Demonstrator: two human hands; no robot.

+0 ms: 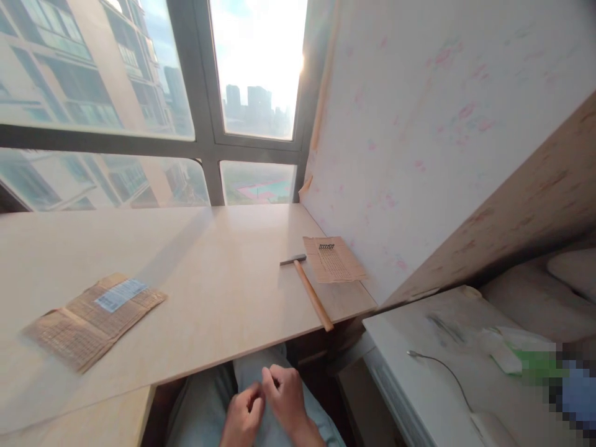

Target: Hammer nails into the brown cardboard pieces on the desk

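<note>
Both my hands rest over my lap, just below the desk's front edge. My left hand [244, 413] is closed, its fingers curled in, and nothing shows in it. My right hand [285, 394] sits beside it, touching or nearly so, also closed with nothing visible inside. Nearest on the desk is a hammer [313, 297] with a wooden handle, which points toward me and reaches the front edge. Beside its metal head lies a flat piece of cardboard [342, 264] bearing a grid of small marks and a short row of dark, thin pieces, too small to name.
On the left of the pale desk [223, 273] lies a folded brown cardboard piece [88, 329] with a white label [121, 294]. A white side table [419, 335] stands right, carrying a cable [447, 366] and a green-and-white packet [507, 354]. Window and wall bound the desk.
</note>
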